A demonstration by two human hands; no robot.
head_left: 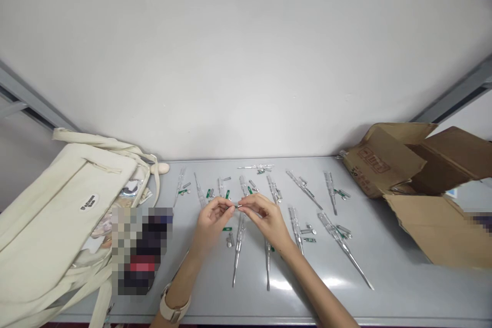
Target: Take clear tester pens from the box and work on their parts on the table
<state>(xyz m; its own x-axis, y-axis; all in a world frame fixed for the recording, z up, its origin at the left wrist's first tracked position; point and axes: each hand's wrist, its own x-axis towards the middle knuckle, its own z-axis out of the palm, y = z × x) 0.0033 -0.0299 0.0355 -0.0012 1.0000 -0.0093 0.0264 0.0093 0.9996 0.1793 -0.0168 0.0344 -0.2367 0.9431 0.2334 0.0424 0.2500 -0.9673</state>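
Observation:
My left hand (213,218) and my right hand (267,217) meet over the middle of the table, fingertips pinched together. Between them is a small green circuit board (237,207) with a silver bit at its right end, mostly covered by the fingers. Just below lies a clear-handled tester screwdriver (239,243), its metal shaft pointing towards me. Beside it are another green circuit board (227,229) and small silver cylinders (230,240). Several more clear tester screwdrivers, such as the one at the right (344,246), lie around with similar small parts next to them.
A cream bag (57,220) with straps fills the left side, next to a blurred-out dark object (144,251). At the right stands an open cardboard box (384,164), one flap reaching over the grey table (384,302). A white wall (246,61) rises behind.

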